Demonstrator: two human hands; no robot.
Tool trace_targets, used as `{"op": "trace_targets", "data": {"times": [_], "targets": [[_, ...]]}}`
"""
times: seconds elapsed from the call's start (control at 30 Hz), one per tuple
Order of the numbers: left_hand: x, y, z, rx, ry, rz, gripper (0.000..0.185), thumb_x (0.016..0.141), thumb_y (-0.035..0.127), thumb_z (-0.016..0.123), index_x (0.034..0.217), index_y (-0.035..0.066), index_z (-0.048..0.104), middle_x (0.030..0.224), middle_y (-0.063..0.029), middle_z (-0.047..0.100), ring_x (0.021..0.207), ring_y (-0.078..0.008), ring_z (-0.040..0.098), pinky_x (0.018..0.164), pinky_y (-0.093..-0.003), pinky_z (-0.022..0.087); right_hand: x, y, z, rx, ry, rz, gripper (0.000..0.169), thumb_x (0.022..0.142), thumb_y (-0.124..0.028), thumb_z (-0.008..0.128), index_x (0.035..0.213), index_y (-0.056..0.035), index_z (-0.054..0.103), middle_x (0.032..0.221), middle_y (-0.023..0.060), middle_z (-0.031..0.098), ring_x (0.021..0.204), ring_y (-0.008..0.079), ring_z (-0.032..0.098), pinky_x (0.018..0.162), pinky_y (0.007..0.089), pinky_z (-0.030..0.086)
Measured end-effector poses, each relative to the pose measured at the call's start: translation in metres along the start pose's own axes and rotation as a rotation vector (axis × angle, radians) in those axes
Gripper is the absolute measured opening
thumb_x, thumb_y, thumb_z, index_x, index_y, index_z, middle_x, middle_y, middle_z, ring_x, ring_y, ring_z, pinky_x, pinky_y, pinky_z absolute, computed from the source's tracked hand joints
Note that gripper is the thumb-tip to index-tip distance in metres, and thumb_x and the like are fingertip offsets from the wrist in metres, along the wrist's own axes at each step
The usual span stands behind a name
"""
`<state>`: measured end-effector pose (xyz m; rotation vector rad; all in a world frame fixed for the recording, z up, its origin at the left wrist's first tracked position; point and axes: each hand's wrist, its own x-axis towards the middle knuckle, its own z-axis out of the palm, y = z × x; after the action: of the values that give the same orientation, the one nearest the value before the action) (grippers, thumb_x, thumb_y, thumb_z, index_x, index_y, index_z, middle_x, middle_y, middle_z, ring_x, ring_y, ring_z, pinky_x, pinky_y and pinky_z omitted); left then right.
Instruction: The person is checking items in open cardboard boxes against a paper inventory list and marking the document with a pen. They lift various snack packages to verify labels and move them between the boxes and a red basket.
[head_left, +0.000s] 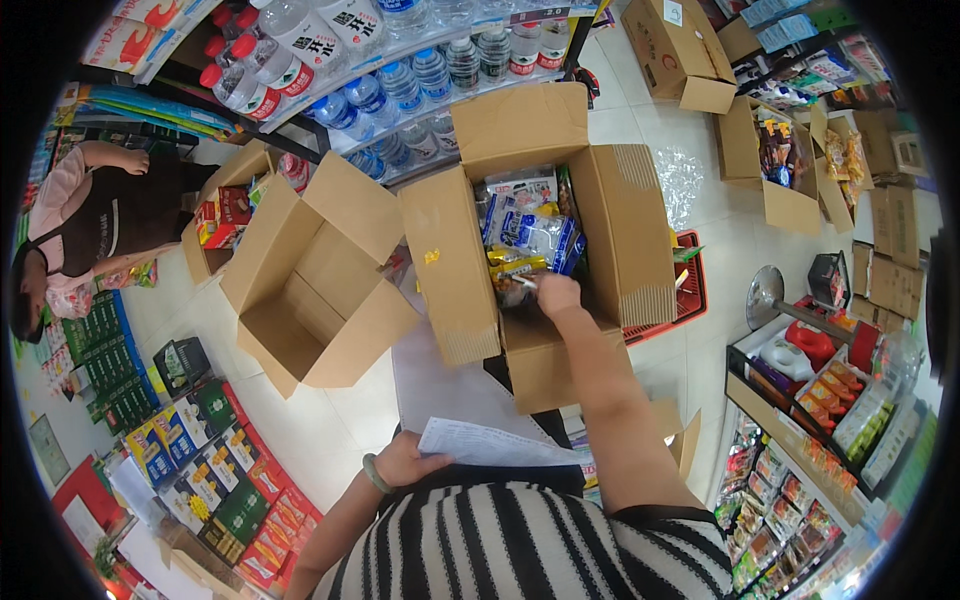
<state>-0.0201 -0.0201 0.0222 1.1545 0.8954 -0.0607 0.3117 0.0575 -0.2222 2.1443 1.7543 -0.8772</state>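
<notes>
My left hand (409, 461) grips a printed paper sheet (499, 444) in front of my striped top. A long strip of paper with perforated edges (442, 397) hangs below it toward the floor. My right hand (559, 295) reaches into an open cardboard carton (637, 232), with a slim white pen-like object (525, 282) at its fingers. Packaged goods fill the carton: blue-and-white plastic bags (532, 232) and yellow packets (517, 266) beside the hand. The carton's flaps are folded outward. Its deeper contents are hidden.
Left of the carton sits another open cardboard box (300, 300). A red plastic basket (694, 289) is partly under the carton's right side. Shelves of water bottles (405, 82) stand ahead. A person in a dark apron (120, 210) is at left. More cartons (675, 56) lie at upper right.
</notes>
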Motion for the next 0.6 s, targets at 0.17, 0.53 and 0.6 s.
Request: {"op": "trace_targets", "data": {"times": [0.17,0.53,0.6], "targets": [[-0.008,-0.002,0.003,-0.062,0.003,0.061,0.028,0.082,0.007,0.066,0.108,-0.002,0.06,0.101,-0.01,0.065,0.094,-0.0176,0.06,0.087,-0.0295,0.045,-0.046,0.001,-0.086,0.48,0.333,0.101,0.021,0.087,-0.027,0.056,0.084,-0.0096,0.067,0.076,0.0129,0.066,0.073,0.0302,0.064,0.064,0.0426,0.049],[-0.054,0.022,-0.016,-0.232,0.113,0.143,0.04,0.081,-0.001,0.064,0.119,-0.002,0.052,0.112,-0.0073,0.061,0.103,-0.0161,0.056,0.092,-0.0307,0.043,-0.159,-0.03,-0.204,1.79,0.316,0.077,0.028,0.091,-0.016,0.053,0.112,0.0025,0.057,0.068,0.0049,0.057,0.049,0.0135,0.056,0.041,0.0223,0.038],[-0.066,0.026,-0.015,-0.259,0.142,0.162,0.041,0.081,-0.001,0.064,0.119,-0.002,0.052,0.112,-0.0072,0.061,0.104,-0.0162,0.056,0.092,-0.0308,0.043,-0.176,-0.041,-0.21,1.82,0.308,0.015,0.031,0.091,-0.014,0.052,0.117,0.0025,0.055,0.087,0.0107,0.063,0.066,0.0196,0.066,0.048,0.0226,0.047]]}}
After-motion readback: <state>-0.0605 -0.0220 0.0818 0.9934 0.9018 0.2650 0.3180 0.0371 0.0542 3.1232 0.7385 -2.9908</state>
